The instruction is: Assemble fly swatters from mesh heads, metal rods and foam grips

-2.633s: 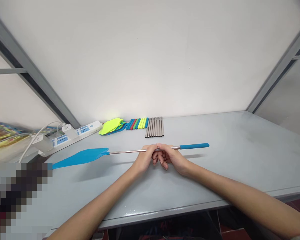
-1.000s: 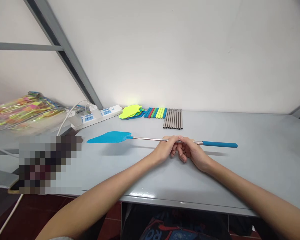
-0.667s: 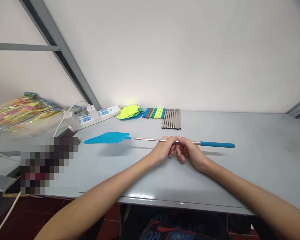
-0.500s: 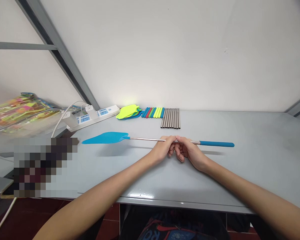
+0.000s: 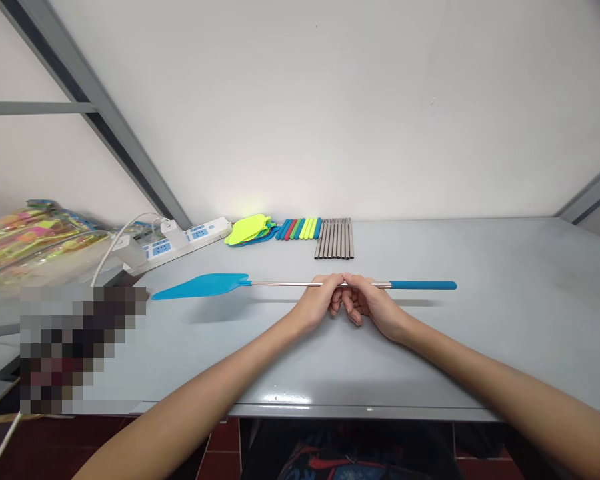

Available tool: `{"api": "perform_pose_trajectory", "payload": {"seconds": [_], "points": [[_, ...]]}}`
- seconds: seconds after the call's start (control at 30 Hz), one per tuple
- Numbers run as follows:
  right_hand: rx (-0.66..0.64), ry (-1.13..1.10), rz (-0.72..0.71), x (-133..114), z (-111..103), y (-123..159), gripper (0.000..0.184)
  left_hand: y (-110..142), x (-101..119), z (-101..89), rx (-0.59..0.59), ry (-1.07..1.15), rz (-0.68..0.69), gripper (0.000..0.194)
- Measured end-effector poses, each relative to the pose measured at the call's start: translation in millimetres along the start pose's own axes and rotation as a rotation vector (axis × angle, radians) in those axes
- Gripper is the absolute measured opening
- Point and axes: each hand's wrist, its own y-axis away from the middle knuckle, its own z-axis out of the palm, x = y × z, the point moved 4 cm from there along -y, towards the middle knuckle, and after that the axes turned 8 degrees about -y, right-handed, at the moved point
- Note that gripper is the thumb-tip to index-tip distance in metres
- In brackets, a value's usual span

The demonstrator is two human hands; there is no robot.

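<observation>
A blue fly swatter (image 5: 207, 285) with a thin metal rod and a blue grip (image 5: 423, 285) lies crosswise above the table, its flat head on the left. My left hand (image 5: 316, 303) is closed around the middle of the rod. Close beside it, my right hand (image 5: 383, 307) grips the thicker metal part just left of the blue grip. The two thumbs almost meet on top of the rod. Both hands have their fingers curled underneath, partly hidden. The swatter's shadow falls on the tabletop below it.
Along the back of the grey table (image 5: 505, 320) lie yellow and blue swatter heads (image 5: 249, 230), a row of coloured grips (image 5: 300, 229) and several metal tubes (image 5: 334, 239). A white power strip (image 5: 193, 243) with plugs and cables stands left, near bagged items (image 5: 45, 237). A blurred patch covers the left edge.
The camera view has turned slightly, so the scene sits a little further left. The swatter's tilt has altered slightly, its grip end now higher relative to its head. Both hands keep their hold.
</observation>
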Motion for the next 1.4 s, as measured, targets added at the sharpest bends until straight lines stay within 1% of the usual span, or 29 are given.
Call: {"api": "perform_pose_trajectory", "payload": {"seconds": [0.17, 0.37, 0.63, 0.73, 0.87, 1.4], "points": [[-0.012, -0.015, -0.011, -0.8, 0.6, 0.1, 0.047, 0.1, -0.2, 0.3, -0.022, -0.011, 0.016, 0.045], [-0.018, -0.021, -0.010, -2.1, 1.2, 0.0, 0.049, -0.1, -2.0, -0.8, -0.019, -0.055, 0.027, 0.047], [-0.036, -0.038, 0.062, 1.0, -2.0, -4.6, 0.048, -0.9, -1.8, 0.0, -0.028, 0.001, 0.024, 0.047], [-0.040, -0.036, 0.061, 1.7, -1.9, -4.9, 0.049, -0.3, -1.1, 0.6, -0.036, -0.019, 0.006, 0.048], [-0.039, -0.037, 0.060, 0.7, -1.6, -3.7, 0.049, 0.2, -0.1, 0.2, -0.016, -0.044, -0.013, 0.046], [-0.040, -0.020, 0.032, 0.1, -0.6, -2.1, 0.046, 0.2, -3.1, 0.1, 0.000, -0.046, -0.006, 0.046]]}}
